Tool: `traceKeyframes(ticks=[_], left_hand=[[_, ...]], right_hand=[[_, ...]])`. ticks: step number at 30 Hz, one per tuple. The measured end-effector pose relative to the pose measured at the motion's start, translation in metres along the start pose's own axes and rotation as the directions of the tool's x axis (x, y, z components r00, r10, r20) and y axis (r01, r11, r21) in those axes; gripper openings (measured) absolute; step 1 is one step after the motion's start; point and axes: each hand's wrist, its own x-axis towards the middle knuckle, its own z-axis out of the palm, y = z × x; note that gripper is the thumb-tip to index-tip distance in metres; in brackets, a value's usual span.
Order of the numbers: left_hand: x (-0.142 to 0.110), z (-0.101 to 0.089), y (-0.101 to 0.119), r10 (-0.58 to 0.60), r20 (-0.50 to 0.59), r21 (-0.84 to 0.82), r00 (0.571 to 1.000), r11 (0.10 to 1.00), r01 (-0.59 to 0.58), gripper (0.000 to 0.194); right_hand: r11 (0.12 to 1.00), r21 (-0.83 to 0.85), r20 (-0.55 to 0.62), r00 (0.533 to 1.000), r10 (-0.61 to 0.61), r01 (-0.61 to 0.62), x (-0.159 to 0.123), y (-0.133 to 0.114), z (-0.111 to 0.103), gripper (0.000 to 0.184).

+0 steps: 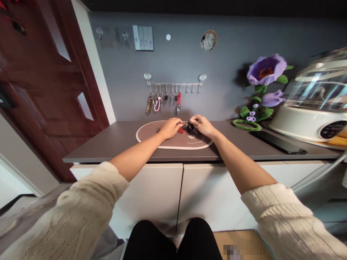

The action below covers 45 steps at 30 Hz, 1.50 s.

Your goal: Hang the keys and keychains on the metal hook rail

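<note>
Item: dark key bunch (190, 126), over the mat (149, 132), nearer the back edge of the table (114, 142) than its front. Right grip: my right hand (202, 125) pinches it. Left grip: my left hand (171, 128), near the red tag (181, 131); closed or not, I cannot tell. Handling: I judge a light pinch, keys low, safest.

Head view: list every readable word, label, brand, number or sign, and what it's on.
Nothing reads clearly enough to quote.
Mat: pale lettering near the front edge, too small and blurred to read.
Wall switch panel: small marks on its strips, too small to read.
White appliance: pale marks on its dark control panel, blurred.
Brown key fob: possible marks, too small to tell.
</note>
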Motion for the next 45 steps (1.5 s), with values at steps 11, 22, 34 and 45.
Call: traceKeyframes(ticks=[11,22,34,45], left_hand=[[0.002,-0.003,0.013,-0.005,-0.052,-0.078,0.999,0.997,0.001,0.022],[0.004,-0.003,0.015,-0.076,-0.097,-0.172,0.992,0.983,0.059,0.021],[0.008,-0.006,0.011,-0.15,-0.17,-0.279,0.974,0.955,0.099,0.015],[0.009,-0.008,0.01,-0.153,-0.22,-0.181,0.963,0.977,0.113,0.017]], right_hand=[[0.897,0.435,0.038,0.997,0.065,-0.075,0.0,-0.003,0.007,0.031],[0.828,0.558,0.071,0.997,0.022,-0.058,0.0,-0.006,0.011,0.028],[0.921,0.389,0.049,0.998,-0.038,0.016,-0.001,-0.01,0.011,0.028],[0.97,0.227,-0.01,0.996,-0.09,0.09,-0.001,-0.015,0.011,0.022]])
